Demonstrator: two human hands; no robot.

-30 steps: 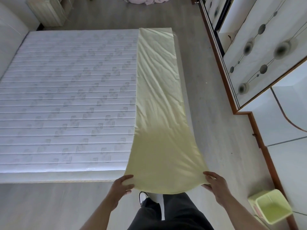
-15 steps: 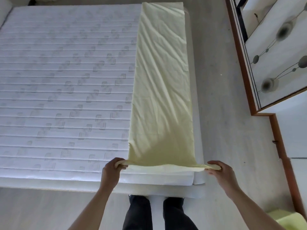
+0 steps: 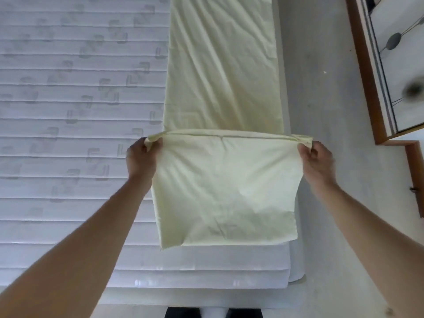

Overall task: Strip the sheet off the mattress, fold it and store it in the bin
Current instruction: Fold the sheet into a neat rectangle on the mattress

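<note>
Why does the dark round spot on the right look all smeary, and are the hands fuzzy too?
Head view: the dark spot on the cabinet door is smeared by motion blur near the frame's edge; the right hand is slightly soft, the left hand and the sheet sharper.

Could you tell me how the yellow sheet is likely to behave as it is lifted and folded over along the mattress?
Probably floppy: the sheet sags between the left hand and right hand, each pinching a corner. It looks light, since fingertip pinches carry the raised end. It likely creases easily, judging by wrinkles in the strip on the mattress.
</note>
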